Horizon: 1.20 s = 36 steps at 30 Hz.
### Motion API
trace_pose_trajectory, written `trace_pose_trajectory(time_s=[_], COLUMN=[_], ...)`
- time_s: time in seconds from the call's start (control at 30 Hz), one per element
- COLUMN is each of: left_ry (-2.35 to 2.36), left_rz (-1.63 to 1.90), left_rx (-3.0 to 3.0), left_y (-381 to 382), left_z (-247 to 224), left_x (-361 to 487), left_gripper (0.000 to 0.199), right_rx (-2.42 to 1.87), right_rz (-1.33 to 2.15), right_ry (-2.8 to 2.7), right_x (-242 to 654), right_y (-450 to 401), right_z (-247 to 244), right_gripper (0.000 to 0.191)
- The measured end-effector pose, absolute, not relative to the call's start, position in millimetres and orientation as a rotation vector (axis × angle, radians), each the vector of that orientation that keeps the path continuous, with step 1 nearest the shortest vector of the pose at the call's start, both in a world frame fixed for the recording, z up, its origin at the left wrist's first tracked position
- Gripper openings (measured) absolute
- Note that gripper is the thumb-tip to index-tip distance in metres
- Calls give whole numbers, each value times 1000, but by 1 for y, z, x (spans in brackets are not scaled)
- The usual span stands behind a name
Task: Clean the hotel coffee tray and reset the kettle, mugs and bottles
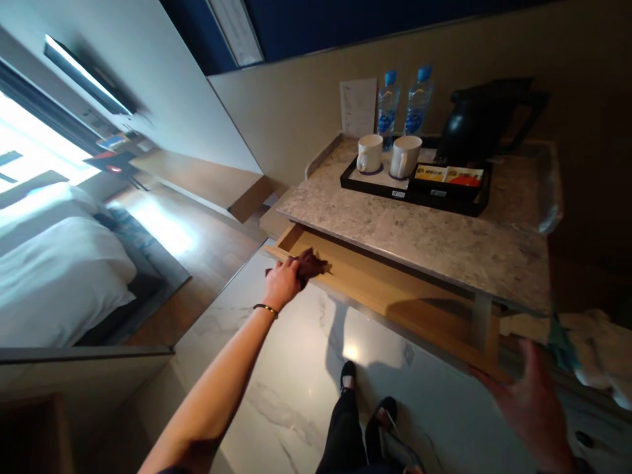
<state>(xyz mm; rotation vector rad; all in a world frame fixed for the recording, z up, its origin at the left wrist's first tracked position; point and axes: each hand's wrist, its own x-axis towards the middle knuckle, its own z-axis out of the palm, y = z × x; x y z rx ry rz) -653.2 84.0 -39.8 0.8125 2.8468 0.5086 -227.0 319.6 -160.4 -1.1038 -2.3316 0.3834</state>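
Observation:
My left hand (282, 283) is closed on a dark reddish-brown cloth (310, 264), at the left end of the front edge of a pulled-out wooden drawer (375, 283). Light wood shows inside the drawer, with a shadow across its right part. At the drawer's right front corner is my right hand (528, 401), thumb and fingers spread apart, near or touching the drawer front. Over the drawer lies a stone-patterned countertop (395, 227).
On the counter, a black tray (368, 189) holds two white mugs (370, 153) and sachets (447, 174). Two water bottles (417, 102), a card (358, 107) and a black kettle (474, 125) stand behind. Fabric (600, 345) hangs at right; a bed (64, 263) is far left.

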Motion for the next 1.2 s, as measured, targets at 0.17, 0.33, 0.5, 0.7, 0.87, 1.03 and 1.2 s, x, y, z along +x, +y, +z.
trace_pose_trajectory(time_s=[0.17,0.33,0.5,0.7,0.87,1.03,1.2], left_ry=[2695,2226,1952,2300,2341,2301,2231], left_rz=[1019,1449,1602,999,267,62,-7], left_rx=[104,-132,-254,478,1338,1573,1777], left_y=[20,-15,-15,22,131,222,188], left_z=[-53,-87,-117,-125,-157,-205,-226], left_x=[-666,-623,-600,-603,-631,-664,-672], left_gripper=[40,47,40,46,66,67,49], right_rx=[-1021,-990,-1004,-937,-335,-623,-832], right_rz=[82,-119,-242,-269,88,251,228], right_ry=[-2269,-2249,-2256,-2266,-2689,-2881,-2807], right_x=[-264,-291,-303,-315,-366,-464,-523], right_y=[359,391,413,381,311,308,309], right_z=[-129,-112,-109,-120,-172,-243,-282], right_gripper=[108,104,100,86,54,47,51])
